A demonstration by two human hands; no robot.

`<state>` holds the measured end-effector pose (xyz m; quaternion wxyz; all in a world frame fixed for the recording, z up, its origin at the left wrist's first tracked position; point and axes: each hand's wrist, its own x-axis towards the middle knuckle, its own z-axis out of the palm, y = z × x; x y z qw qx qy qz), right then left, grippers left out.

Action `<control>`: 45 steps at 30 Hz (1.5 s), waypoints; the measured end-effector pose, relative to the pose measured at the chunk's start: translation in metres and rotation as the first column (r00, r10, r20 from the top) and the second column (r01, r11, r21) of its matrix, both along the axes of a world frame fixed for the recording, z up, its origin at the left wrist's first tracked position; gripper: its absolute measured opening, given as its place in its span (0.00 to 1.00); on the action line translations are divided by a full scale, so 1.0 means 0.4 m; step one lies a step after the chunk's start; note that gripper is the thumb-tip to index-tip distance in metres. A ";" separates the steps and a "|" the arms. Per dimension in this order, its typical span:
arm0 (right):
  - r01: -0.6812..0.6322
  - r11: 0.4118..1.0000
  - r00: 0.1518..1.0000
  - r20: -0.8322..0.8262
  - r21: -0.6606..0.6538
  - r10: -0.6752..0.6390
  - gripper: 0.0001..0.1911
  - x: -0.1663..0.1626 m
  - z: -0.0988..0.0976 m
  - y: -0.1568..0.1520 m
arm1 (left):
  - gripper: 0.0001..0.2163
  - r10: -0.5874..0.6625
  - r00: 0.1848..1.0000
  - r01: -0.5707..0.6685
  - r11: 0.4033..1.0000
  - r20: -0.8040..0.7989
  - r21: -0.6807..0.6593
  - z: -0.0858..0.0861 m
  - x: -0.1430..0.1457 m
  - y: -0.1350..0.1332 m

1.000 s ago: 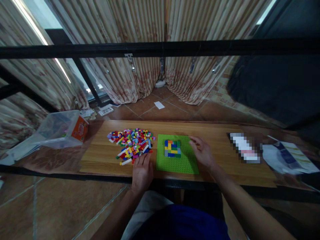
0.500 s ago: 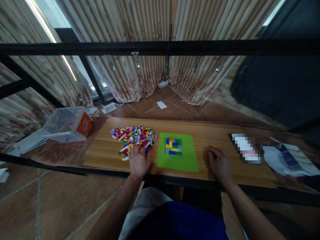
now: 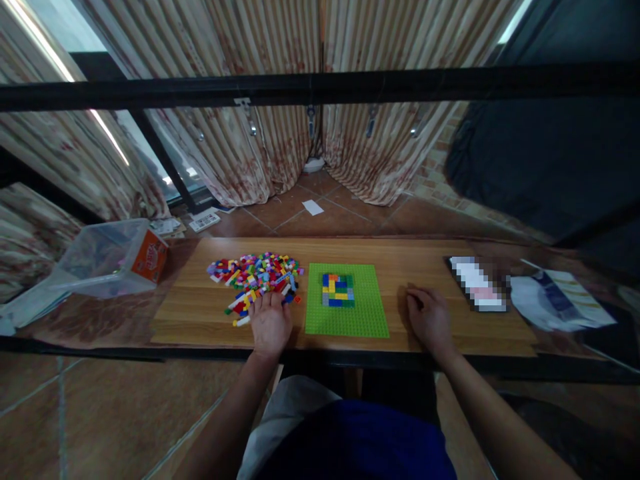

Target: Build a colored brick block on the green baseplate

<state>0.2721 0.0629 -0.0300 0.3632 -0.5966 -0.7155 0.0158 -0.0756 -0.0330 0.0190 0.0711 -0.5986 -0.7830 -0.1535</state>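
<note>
My left hand point(image 3: 271, 325) lies palm down at the near edge of a heap of small coloured toy bricks point(image 3: 263, 270), its fingers stretched over the closest pieces. To its right is a light green baseplate point(image 3: 345, 325), flat on the table. A low square of blue, yellow, green, grey and orange bricks point(image 3: 339, 291) is built on that plate, around a green middle. Right of the plate, my right hand point(image 3: 430, 318) rests on the tabletop with its fingers curled in. Nothing shows in its grasp.
The wooden tabletop point(image 3: 185, 313) carries a phone-like object point(image 3: 477, 283) with a pixelated screen at the right. Beyond it lies a white and blue packet point(image 3: 555, 300). A clear plastic box point(image 3: 100, 257) with an orange label stands at the left. A black rail point(image 3: 280, 87) crosses in front of curtains.
The whole view has shifted, so the table and the things on it appear further left. My left hand stays at the brick heap, and my right hand keeps its curled pose on the table.
</note>
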 end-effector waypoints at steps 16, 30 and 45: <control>-0.034 0.999 0.995 0.095 0.035 0.031 0.17 0.030 -0.024 0.005 | 0.15 0.149 0.960 -0.201 0.957 0.236 0.210 -0.041 -0.140 -0.173; -0.023 0.998 0.990 0.138 0.057 0.015 0.18 0.034 -0.029 0.005 | 0.17 0.114 0.909 -0.212 0.954 0.400 0.210 -0.068 -0.103 -0.135; -0.021 0.998 0.989 0.151 0.061 0.011 0.19 0.033 -0.027 0.006 | 0.13 -0.119 0.945 0.064 0.981 0.306 0.183 -0.062 -0.098 -0.127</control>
